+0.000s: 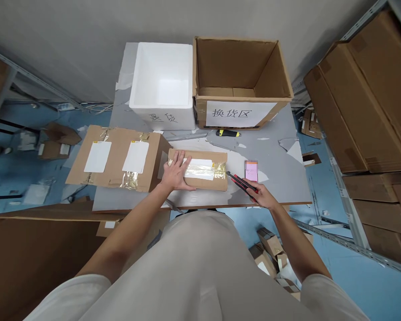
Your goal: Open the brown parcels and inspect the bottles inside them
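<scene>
A small taped cardboard box (203, 183) lies flat near the table's front edge, with a white label and shiny tape along its top. My left hand (177, 173) rests on its left end, fingers spread. In my right hand (261, 194) is a red and black utility knife (242, 184), its tip at the box's right end, by the tape. Whether the tip touches the box I cannot tell. To the left stands a larger cardboard box (116, 156) with two white labels. A pink-screened phone (251, 171) lies beyond the right hand.
At the table's back stand a white foam box (162, 89) and an open cardboard box (242, 71), both with handwritten signs. A yellow and black cutter (227, 133) lies before them. Large cartons (361, 98) fill the right-hand rack. Several small boxes (269, 245) lie on the floor.
</scene>
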Demonstrator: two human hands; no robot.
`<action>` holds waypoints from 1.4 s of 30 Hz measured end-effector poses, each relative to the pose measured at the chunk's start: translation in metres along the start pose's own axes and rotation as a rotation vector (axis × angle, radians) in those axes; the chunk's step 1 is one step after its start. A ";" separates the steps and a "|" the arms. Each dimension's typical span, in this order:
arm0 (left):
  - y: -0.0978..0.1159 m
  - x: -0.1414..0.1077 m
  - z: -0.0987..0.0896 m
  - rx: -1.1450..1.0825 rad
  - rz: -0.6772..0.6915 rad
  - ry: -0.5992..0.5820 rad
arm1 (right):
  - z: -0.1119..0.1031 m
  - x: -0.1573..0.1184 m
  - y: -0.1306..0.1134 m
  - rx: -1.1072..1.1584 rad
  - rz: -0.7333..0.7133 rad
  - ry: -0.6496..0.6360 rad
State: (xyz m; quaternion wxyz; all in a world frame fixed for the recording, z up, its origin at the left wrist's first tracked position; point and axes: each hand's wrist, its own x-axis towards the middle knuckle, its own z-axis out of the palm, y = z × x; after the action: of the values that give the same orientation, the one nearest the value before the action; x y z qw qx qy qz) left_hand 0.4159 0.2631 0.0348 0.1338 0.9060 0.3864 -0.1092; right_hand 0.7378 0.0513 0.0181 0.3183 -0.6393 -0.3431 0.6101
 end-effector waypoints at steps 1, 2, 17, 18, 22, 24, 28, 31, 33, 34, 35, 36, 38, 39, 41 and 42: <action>0.000 0.000 0.000 -0.001 0.000 -0.004 | 0.002 -0.003 0.003 -0.010 0.007 -0.012; 0.000 0.000 0.000 -0.004 -0.002 -0.009 | 0.004 -0.006 0.006 -0.021 0.013 -0.028; -0.004 -0.004 0.002 -0.050 0.008 0.024 | -0.005 -0.055 0.022 0.118 0.058 0.213; -0.005 -0.003 0.001 -0.067 0.009 0.055 | -0.002 -0.055 0.024 0.182 0.031 0.263; -0.014 0.012 -0.007 -0.136 -0.062 0.236 | 0.055 -0.037 0.021 0.496 -0.105 0.470; -0.021 0.026 -0.011 -0.187 -0.139 0.268 | 0.099 -0.022 0.016 0.664 -0.092 0.519; -0.038 0.048 -0.013 -0.338 -0.270 0.145 | 0.155 0.001 0.010 0.849 -0.025 0.487; -0.043 0.045 -0.009 -0.392 -0.312 0.115 | 0.146 0.018 0.003 0.823 -0.089 0.562; -0.040 0.031 -0.003 -0.406 -0.333 0.113 | 0.122 0.036 -0.008 0.733 -0.155 0.599; -0.036 0.021 0.001 -0.426 -0.341 0.106 | 0.108 0.048 -0.017 0.678 -0.189 0.598; -0.031 0.010 0.007 -0.460 -0.345 0.097 | 0.095 0.061 -0.026 0.627 -0.219 0.581; -0.025 -0.002 0.012 -0.504 -0.347 0.090 | 0.083 0.073 -0.036 0.584 -0.241 0.552; -0.010 -0.025 0.026 -0.621 -0.350 0.077 | 0.069 0.097 -0.053 0.521 -0.269 0.479; -0.003 -0.035 0.032 -0.673 -0.363 0.087 | 0.067 0.106 -0.060 0.497 -0.276 0.450; 0.010 -0.050 0.043 -0.763 -0.414 0.127 | 0.071 0.119 -0.066 0.463 -0.282 0.420; 0.014 -0.055 0.047 -0.797 -0.439 0.152 | 0.076 0.122 -0.066 0.449 -0.283 0.419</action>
State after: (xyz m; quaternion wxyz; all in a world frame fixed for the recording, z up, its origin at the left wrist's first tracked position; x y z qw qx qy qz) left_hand 0.3849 0.2014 0.0095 0.4168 0.6861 0.5897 0.0888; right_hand 0.6615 0.1882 -0.0001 0.5962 -0.6110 -0.2125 0.4754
